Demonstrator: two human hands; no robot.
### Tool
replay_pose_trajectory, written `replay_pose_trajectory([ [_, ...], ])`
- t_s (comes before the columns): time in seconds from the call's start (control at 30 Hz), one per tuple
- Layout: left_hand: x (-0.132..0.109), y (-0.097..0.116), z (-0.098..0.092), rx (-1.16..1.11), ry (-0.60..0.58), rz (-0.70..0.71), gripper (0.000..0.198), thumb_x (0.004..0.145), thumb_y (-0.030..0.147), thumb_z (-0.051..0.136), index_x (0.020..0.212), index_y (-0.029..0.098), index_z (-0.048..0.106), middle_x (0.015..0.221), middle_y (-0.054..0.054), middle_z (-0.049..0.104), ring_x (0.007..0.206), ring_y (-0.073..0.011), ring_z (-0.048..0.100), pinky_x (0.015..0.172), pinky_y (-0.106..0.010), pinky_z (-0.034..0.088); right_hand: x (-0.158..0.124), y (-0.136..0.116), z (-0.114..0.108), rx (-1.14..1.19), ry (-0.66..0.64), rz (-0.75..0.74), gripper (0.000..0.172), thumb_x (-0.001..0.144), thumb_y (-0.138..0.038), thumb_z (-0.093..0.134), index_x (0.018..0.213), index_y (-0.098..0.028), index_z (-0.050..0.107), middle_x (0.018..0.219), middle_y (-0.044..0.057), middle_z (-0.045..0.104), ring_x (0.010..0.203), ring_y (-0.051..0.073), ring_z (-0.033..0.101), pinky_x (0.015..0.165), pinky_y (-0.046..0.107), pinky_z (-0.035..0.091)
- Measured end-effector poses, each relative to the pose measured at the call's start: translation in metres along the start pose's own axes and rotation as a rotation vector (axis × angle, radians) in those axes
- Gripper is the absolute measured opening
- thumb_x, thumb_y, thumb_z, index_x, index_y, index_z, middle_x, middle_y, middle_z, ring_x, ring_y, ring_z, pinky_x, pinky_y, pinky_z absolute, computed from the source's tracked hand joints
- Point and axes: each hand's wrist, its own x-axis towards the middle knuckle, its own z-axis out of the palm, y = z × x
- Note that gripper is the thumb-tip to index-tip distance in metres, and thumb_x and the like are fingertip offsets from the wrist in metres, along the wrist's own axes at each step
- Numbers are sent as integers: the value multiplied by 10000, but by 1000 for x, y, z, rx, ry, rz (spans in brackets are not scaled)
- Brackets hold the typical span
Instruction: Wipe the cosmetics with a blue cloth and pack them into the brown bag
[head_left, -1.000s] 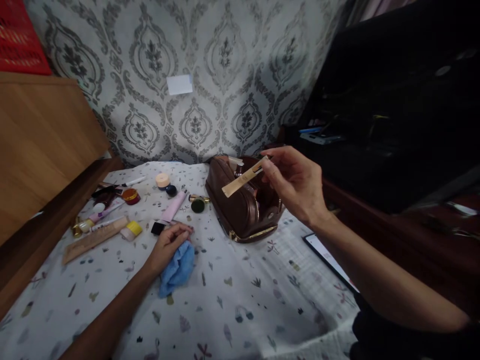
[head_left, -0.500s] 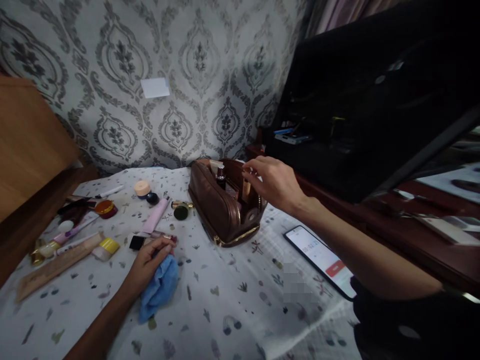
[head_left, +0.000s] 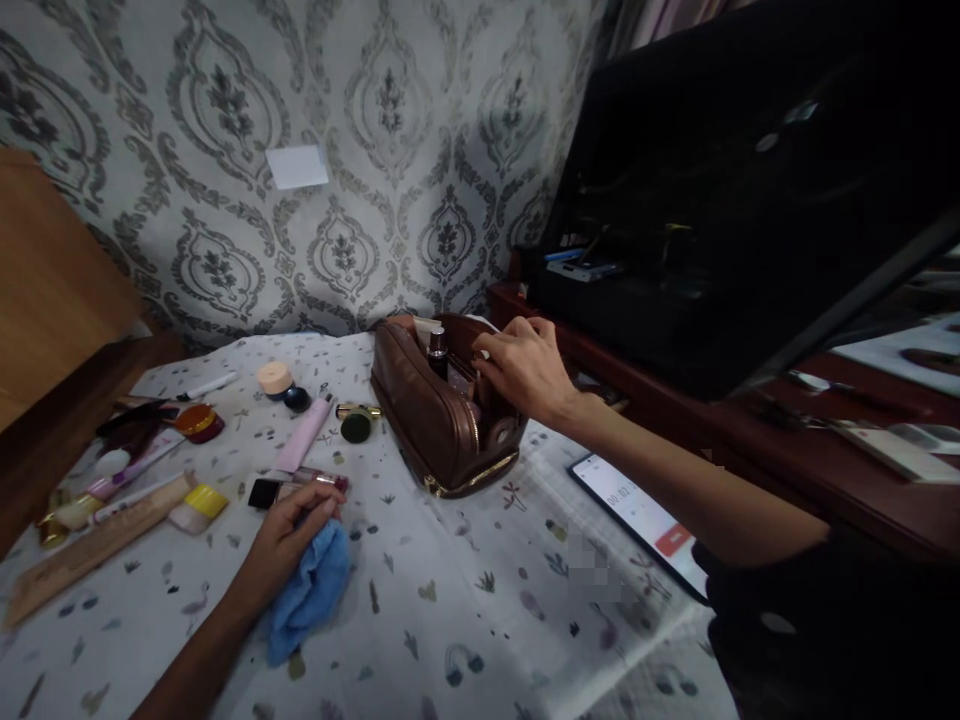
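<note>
While your left hand (head_left: 292, 530) clasps the blue cloth (head_left: 311, 592), your right hand (head_left: 527, 372), grip unclear, bends over the brown bag (head_left: 421, 405), long axis running away leftward.

Since a second ago, the right hand (head_left: 525, 372) has lowered from above the brown cosmetic bag (head_left: 424, 415) into its opening, right of centre; the slim tan packet, then held slanting, can no longer be made out. More of the smartphone (head_left: 634, 515) shows at lower right.
</note>
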Motion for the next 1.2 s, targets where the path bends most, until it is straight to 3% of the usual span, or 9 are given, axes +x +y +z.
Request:
replay_pose_trajectory([
  [0.47, 0, -5, -1, 51, -20, 0, 325, 854, 514, 604, 856, 211, 719, 738, -32, 643, 675, -182, 578, 624, -266, 449, 3, -4, 3, -38, -81, -19, 125, 925, -246, 550, 939, -181, 657, 878, 110, 740, 1006, 291, 506, 980, 471, 236],
  [0.73, 0, -7, -3, 77, -60, -16, 304, 890, 480, 563, 901, 207, 696, 760, -16, 631, 709, -176, 591, 673, -270, 475, 2, 3, 7, 102, -37, 66, 117, 915, -258, 543, 926, -188, 636, 873, 91, 708, 943, 262, 549, 911, 399, 308],
  [1.2, 0, -3, -2, 111, -53, -15, 295, 873, 468, 563, 879, 207, 703, 765, -21, 644, 723, -180, 600, 692, -277, 483, 0, -2, -2, 10, -117, -1, 129, 943, -264, 544, 926, -179, 639, 976, 102, 725, 1011, 279, 512, 879, 380, 318],
])
